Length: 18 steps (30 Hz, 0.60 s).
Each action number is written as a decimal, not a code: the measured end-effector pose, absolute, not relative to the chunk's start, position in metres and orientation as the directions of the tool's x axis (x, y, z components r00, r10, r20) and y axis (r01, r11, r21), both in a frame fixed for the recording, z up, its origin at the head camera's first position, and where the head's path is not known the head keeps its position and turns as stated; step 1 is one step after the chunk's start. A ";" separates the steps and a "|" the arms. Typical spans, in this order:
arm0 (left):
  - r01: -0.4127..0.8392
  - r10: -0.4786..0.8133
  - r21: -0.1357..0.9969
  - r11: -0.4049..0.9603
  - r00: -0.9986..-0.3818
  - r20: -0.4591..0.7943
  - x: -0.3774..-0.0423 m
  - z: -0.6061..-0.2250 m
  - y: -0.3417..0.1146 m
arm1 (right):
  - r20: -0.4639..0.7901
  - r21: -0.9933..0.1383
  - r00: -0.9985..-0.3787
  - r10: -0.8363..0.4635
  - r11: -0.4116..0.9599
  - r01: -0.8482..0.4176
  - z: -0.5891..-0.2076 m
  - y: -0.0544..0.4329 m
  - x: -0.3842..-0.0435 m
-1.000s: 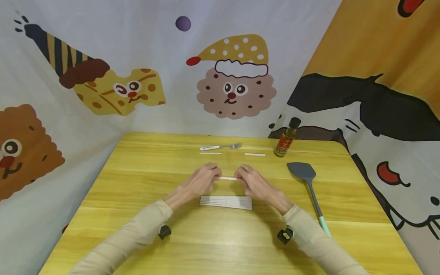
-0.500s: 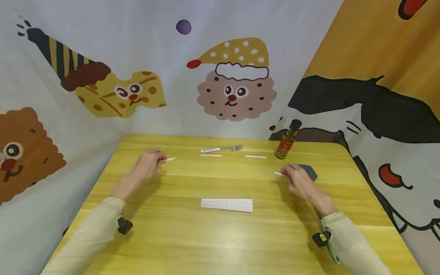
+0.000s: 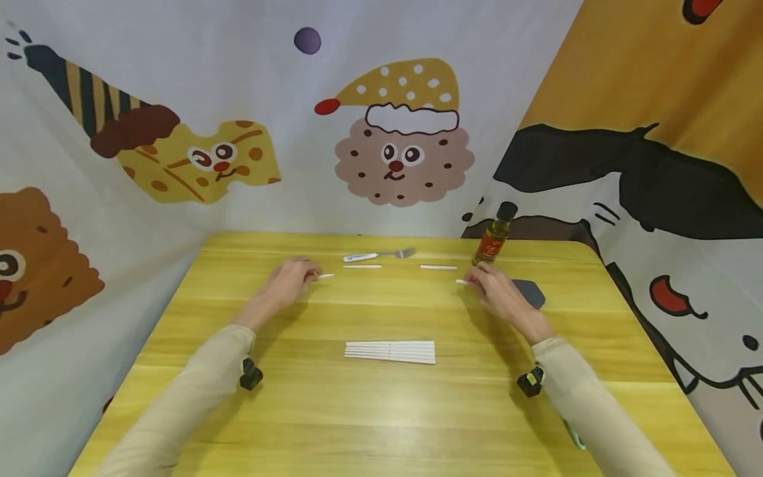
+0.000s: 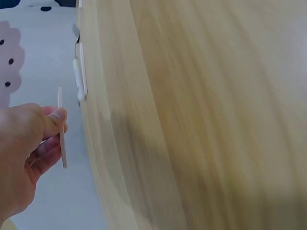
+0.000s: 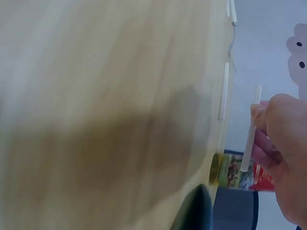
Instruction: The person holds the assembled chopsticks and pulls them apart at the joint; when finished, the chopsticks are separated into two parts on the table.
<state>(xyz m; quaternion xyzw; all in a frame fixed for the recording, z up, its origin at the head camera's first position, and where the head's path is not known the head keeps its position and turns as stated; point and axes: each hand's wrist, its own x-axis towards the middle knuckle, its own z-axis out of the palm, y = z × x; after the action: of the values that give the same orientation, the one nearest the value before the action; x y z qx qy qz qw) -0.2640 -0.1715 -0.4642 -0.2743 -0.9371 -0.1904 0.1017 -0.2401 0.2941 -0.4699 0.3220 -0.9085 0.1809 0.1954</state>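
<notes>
My left hand (image 3: 286,285) pinches a short, thin white stick (image 4: 63,152) between thumb and fingers, at the back left over the table. In the left wrist view the stick pokes out on both sides of the grip. My right hand (image 3: 503,298) pinches a similar white stick piece (image 5: 249,148), close in front of the bottle. Two more short white sticks, a left one (image 3: 362,266) and a right one (image 3: 438,267), lie in a row between the hands. Nearer me, several longer white sticks (image 3: 390,352) lie side by side, with a faint line across their middle.
A fork (image 3: 361,257) with a white handle lies along the back edge of the wooden table (image 3: 381,424). A bottle (image 3: 492,240) with a red label stands at the back right. My right arm partly covers a grey spatula (image 3: 529,293). A printed cloth (image 3: 256,59) hangs behind.
Both hands first held one white stick together at the middle. They parted, each with a piece, the left going left and the right going right. Since then both have come inward towards the row.
</notes>
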 end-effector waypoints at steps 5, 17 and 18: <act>0.566 0.502 0.289 0.772 -0.822 0.269 -0.277 -0.465 -0.145 | 0.431 -0.214 -0.743 -0.512 0.742 -0.635 -0.466 0.278 -0.255; 0.540 0.511 0.350 0.765 -0.840 0.179 -0.299 -0.467 -0.099 | 0.322 -0.263 -0.809 -0.492 0.774 -0.576 -0.465 0.251 -0.278; 0.536 0.512 0.350 0.768 -0.843 0.166 -0.300 -0.468 -0.095 | 0.315 -0.266 -0.812 -0.491 0.776 -0.572 -0.466 0.250 -0.279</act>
<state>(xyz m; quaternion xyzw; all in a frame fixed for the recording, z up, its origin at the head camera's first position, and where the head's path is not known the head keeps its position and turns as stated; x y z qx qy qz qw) -0.2999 -0.0954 -0.4682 -0.2789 -0.9398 -0.1952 0.0304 -0.2793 0.2497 -0.4660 0.2840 -0.9354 0.1768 0.1148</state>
